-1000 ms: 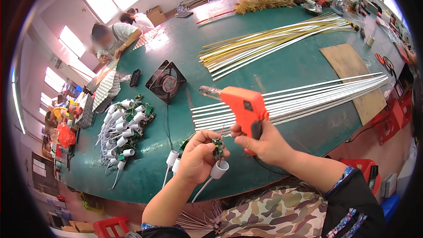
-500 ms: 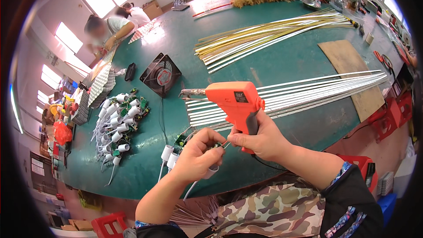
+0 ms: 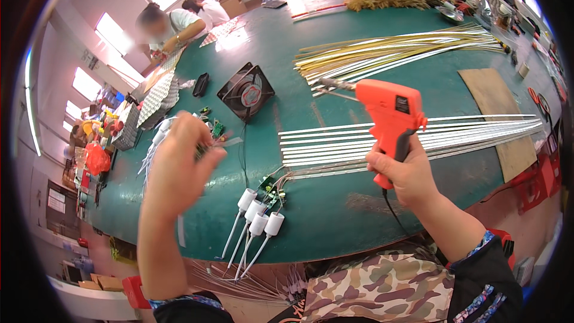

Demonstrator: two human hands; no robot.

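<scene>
Fingers (image 3: 382,164) of the right hand (image 3: 409,172) are clamping around the grip of an orange gun-shaped tool (image 3: 388,104), which is hanging right of centre in the head view, its metal nose (image 3: 336,84) pointing toward the upper left. Its body is looking stiff and probably moderately light; the dark grip is offering the sure hold, while the nose is likely running hot and calling for clearance. A black cord (image 3: 390,204) is trailing below and may be tugging slightly.

At upper left of centre, the left hand (image 3: 179,164) is hovering over a pile of green boards (image 3: 218,127). Its fingers are curling, but blur is hiding whether they are gripping anything; I cannot tell.

At lower centre, wired boards (image 3: 272,190) with white cups (image 3: 274,224) are lying on the green bench (image 3: 323,221). They are seeming light and fragile, their white leads (image 3: 232,234) flexible; the smooth, perhaps slippery cups are giving safer holds than the components.
</scene>
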